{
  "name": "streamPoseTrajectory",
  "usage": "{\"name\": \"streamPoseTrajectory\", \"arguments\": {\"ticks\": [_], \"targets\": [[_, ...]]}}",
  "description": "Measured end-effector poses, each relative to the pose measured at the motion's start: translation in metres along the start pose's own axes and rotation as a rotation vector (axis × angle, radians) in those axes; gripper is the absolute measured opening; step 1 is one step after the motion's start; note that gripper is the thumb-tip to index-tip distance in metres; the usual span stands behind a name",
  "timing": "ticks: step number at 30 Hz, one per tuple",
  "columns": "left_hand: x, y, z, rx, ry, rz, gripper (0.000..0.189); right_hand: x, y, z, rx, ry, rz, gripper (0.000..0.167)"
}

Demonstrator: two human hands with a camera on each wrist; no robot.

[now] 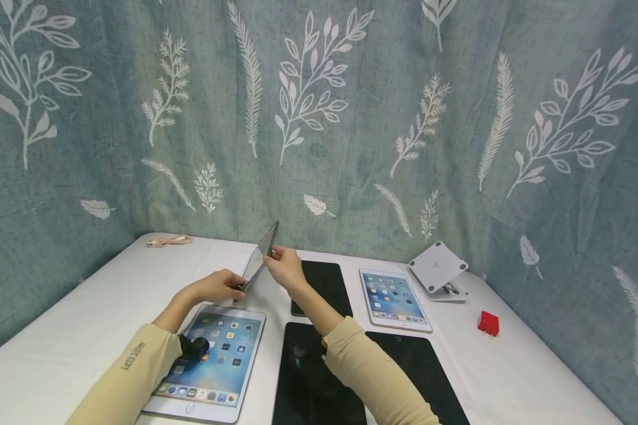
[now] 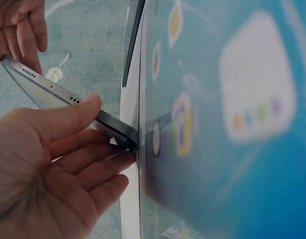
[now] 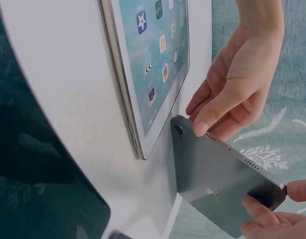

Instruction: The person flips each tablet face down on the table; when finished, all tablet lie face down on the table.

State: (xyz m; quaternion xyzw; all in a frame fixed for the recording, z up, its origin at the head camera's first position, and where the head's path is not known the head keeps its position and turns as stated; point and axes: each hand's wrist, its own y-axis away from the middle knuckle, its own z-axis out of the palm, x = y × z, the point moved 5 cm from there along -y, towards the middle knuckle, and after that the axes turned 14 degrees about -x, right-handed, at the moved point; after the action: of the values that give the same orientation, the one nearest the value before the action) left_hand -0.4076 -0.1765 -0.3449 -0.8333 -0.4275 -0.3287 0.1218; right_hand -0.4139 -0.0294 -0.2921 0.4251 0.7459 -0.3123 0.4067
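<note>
A thin dark-grey tablet [image 1: 259,258] is held up on a slant above the back left of the table. My left hand [image 1: 219,287] pinches its lower corner, thumb on the edge by the speaker holes in the left wrist view. At the other end of that edge my right hand [image 1: 287,268] grips the tablet between thumb and fingers. Its back, with a camera lens [image 3: 179,129] and a shiny logo [image 3: 213,195], faces the right wrist camera. Under my left forearm lies a large white-framed tablet [image 1: 224,348] with its screen lit, showing app icons.
Dark tablets lie flat: one behind [image 1: 326,283], one in front [image 1: 319,378], another [image 1: 417,366] partly under my right sleeve. A smaller lit white tablet [image 1: 396,300], a silver folding stand [image 1: 438,268] and a red plug [image 1: 488,323] sit rightward. A coiled cable [image 1: 169,241] lies back left.
</note>
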Motion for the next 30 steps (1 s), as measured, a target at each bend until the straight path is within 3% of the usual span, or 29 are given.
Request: {"name": "streamPoseTrajectory", "arguments": {"ticks": [4,11,15,19,24,30], "targets": [[0.004,-0.003,0.001,0.011,-0.010,0.018,0.015,-0.007,0.001,0.000,0.025,0.084,-0.013,0.045],[0.007,-0.004,0.002,0.030,0.009,0.001,0.044,-0.015,0.004,0.004,0.033,0.197,-0.047,0.044],[0.008,-0.002,-0.001,0.053,0.038,0.029,0.052,-0.014,0.004,0.006,0.038,0.190,-0.063,0.045],[0.010,0.002,-0.010,0.076,0.058,0.073,0.054,-0.010,0.000,0.011,0.006,0.107,-0.068,0.046],[0.016,0.011,-0.026,0.167,0.096,0.118,0.056,-0.002,-0.006,0.025,-0.094,0.045,-0.015,0.047],[0.019,0.025,-0.041,0.299,0.016,0.047,0.075,0.009,-0.007,0.041,-0.186,0.109,0.050,0.046]]}}
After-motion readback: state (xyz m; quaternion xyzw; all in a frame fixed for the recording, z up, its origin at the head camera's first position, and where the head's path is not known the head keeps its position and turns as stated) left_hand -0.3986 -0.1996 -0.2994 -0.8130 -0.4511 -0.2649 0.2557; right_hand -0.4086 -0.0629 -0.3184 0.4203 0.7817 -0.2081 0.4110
